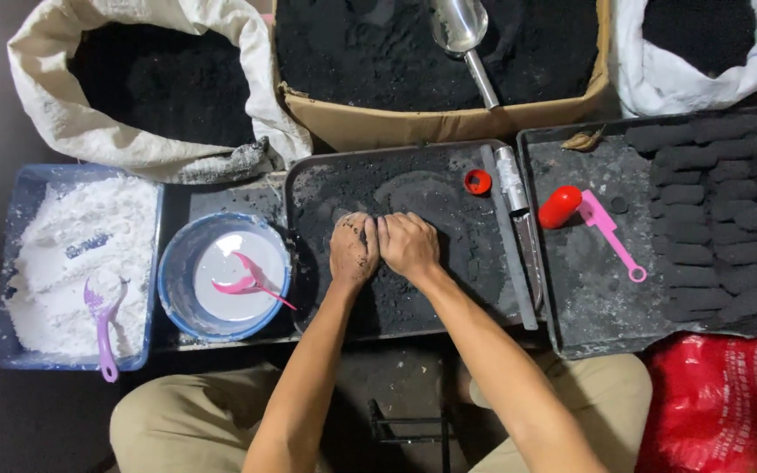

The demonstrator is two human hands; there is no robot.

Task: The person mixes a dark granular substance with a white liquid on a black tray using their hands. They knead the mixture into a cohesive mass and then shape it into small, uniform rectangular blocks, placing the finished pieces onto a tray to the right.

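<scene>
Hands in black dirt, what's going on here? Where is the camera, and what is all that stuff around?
The camera sits on a person's head and looks down. You see their left hand and right hand side by side, pressing on black powder in a dark tray. I can't tell if they hold anything. Left of it is a blue bowl of white liquid with a pink spoon, then a bin of white powder. To the right, another tray holds rows of dark blocks.
</scene>
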